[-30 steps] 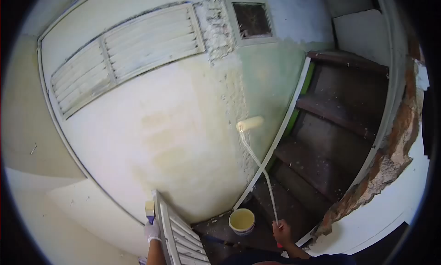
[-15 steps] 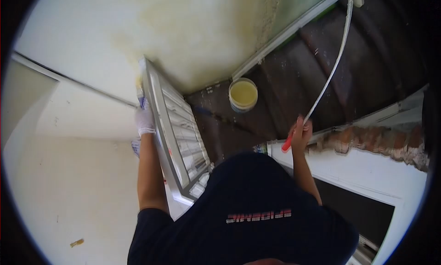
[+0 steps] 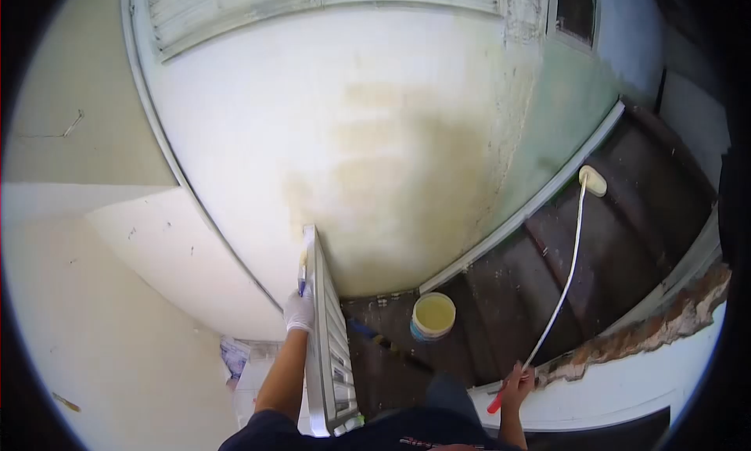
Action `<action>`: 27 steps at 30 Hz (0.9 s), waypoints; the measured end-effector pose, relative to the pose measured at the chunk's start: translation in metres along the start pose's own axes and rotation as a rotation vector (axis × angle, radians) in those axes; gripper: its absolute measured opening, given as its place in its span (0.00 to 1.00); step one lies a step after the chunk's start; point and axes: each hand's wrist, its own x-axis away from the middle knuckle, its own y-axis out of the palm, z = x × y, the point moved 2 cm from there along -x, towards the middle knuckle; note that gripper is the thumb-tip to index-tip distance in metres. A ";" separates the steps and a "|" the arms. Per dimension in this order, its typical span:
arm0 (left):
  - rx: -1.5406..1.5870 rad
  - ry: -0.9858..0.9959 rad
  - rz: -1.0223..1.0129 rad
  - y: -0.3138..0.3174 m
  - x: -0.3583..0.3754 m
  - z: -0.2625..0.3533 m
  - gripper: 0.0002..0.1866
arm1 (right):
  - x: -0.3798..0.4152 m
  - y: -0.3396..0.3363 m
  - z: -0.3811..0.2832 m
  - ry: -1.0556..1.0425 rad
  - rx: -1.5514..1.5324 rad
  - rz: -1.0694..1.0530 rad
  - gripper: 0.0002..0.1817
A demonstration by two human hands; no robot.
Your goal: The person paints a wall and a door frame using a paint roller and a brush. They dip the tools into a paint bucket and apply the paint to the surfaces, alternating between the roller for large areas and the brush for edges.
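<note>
My left hand, in a white glove, is closed on a paintbrush with a blue handle and yellowish bristles, beside the top of the white railing. My bare right hand grips the red-ended handle of a long paint roller. The roller's pale head is at the far end of the pole, over the dark stairs. A bucket of pale yellow paint stands on the dark step between my hands. Yellowish patches mark the white wall ahead.
Dark stairs rise to the right along a white skirting strip. Broken brickwork edges the white ledge at the lower right. Another long-handled tool lies left of the bucket. Below the railing at left are plastic-like sheets.
The view has tilted up, showing more wall and the whole roller head; hands, railing and bucket now appear lower in the frame. Both hands keep their tools.
</note>
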 end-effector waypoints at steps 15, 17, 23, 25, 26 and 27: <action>-0.008 -0.076 -0.030 -0.007 0.015 0.006 0.34 | -0.024 0.005 -0.008 -0.045 0.010 0.057 0.14; 0.021 -0.069 -0.001 -0.003 0.012 0.002 0.35 | -0.023 0.029 -0.041 -0.106 0.032 0.121 0.15; -0.024 -0.067 0.012 0.002 0.008 -0.001 0.31 | -0.068 0.047 -0.015 0.003 -0.098 -0.017 0.15; -0.006 -0.076 -0.001 -0.001 0.011 0.003 0.30 | -0.083 0.056 -0.009 -0.028 -0.126 -0.022 0.15; 0.013 -0.077 0.024 0.004 0.007 -0.004 0.30 | -0.090 0.061 -0.010 0.008 -0.148 0.004 0.15; 0.040 -0.073 0.043 0.019 -0.005 -0.024 0.29 | -0.097 0.065 -0.013 0.019 -0.115 0.004 0.15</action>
